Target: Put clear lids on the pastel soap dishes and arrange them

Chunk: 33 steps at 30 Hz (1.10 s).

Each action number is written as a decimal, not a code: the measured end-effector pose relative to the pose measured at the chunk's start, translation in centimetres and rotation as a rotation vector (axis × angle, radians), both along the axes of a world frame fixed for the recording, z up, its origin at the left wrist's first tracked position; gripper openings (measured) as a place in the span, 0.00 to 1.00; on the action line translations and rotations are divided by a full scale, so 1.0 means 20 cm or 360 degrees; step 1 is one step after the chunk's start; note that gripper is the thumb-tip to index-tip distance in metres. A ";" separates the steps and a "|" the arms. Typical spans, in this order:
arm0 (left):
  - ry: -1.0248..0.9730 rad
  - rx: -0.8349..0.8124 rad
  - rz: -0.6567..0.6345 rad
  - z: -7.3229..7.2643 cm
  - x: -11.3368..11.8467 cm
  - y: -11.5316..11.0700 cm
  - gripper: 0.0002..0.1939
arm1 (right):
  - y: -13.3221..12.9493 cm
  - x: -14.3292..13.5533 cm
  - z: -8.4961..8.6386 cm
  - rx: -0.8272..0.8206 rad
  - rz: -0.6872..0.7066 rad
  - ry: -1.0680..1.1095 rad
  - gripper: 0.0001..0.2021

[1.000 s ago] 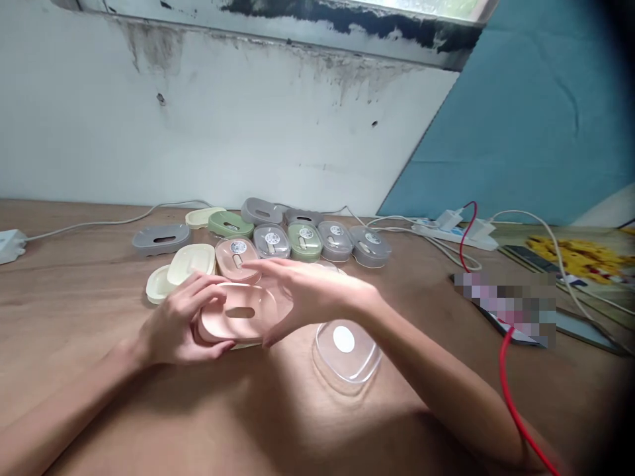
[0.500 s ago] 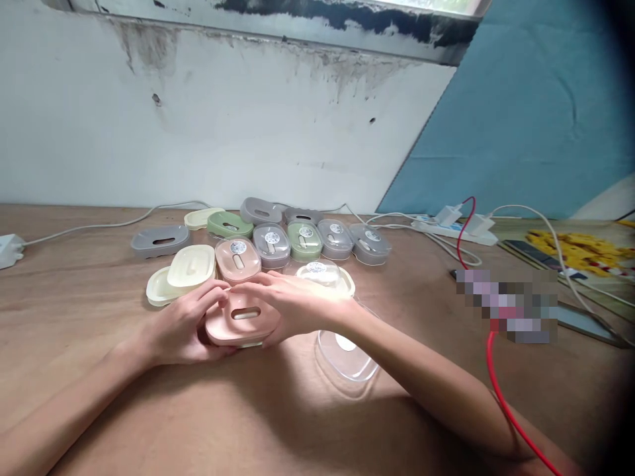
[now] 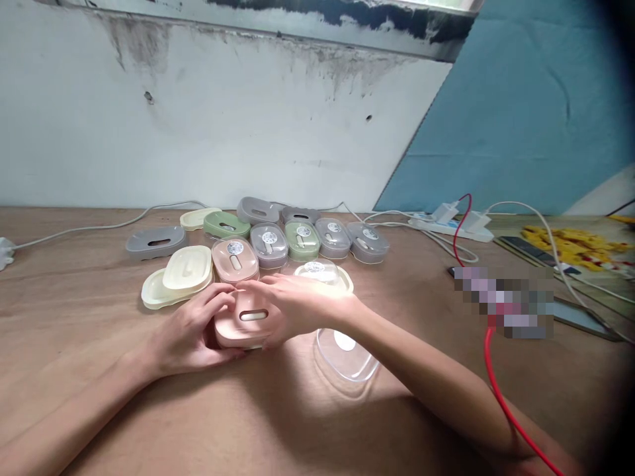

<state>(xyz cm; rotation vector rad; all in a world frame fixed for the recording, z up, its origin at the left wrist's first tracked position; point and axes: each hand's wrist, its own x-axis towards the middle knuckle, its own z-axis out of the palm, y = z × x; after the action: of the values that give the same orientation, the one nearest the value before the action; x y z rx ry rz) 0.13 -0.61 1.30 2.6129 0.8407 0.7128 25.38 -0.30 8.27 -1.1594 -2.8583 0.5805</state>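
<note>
A pink oval box (image 3: 243, 329) with a slot in its top sits low over the table between my two hands. My left hand (image 3: 191, 330) grips its left side, thumb along the near edge. Fingers of my right hand (image 3: 292, 307) wrap over its far and right sides. Just behind stands another pink box (image 3: 235, 261) with a clear cover and a round sticker. Two cream pieces (image 3: 187, 268) lie stacked to the left. Right of my right hand a clear lid (image 3: 347, 360) rests on the table, and a cream piece under a clear cover (image 3: 342, 281) lies beyond my wrist.
Several grey and green boxes (image 3: 301, 241) stand in rows toward the wall. A grey shell (image 3: 156, 243) is at the back left. At the right are a power strip (image 3: 466, 228), white cables and a red cable (image 3: 501, 396) crossing my right forearm.
The pink box has shifted slightly to the right and turned a little between my hands. Both hands still hold it, and the view has moved slightly.
</note>
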 end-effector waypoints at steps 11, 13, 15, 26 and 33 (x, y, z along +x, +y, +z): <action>0.0176 0.0301 -0.0066 0.02 -0.03 0.03 0.26 | 0.01 0.01 -0.01 0.0012 -0.0060 -0.0130 0.41; 0.0184 0.0286 -0.0060 0.03 -0.03 0.03 0.22 | 0.01 0.02 0.01 -0.0030 -0.0068 -0.0105 0.42; 0.0174 0.0265 -0.0038 0.03 -0.03 0.02 0.18 | 0.02 0.05 0.05 -0.0121 -0.0133 -0.0089 0.42; 0.0116 0.0208 -0.0052 0.00 -0.04 0.04 0.16 | 0.14 0.41 0.18 -0.0103 -0.0726 -0.0309 0.49; 0.0087 0.0169 -0.0067 0.00 -0.05 0.04 0.15 | 0.24 0.42 0.09 -0.0153 -0.0777 -0.0468 0.44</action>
<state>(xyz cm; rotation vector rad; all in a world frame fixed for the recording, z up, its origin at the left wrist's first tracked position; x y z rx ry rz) -0.83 0.15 1.33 2.7471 0.7806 0.6957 33.81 4.60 10.08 -2.0210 -2.6112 0.5607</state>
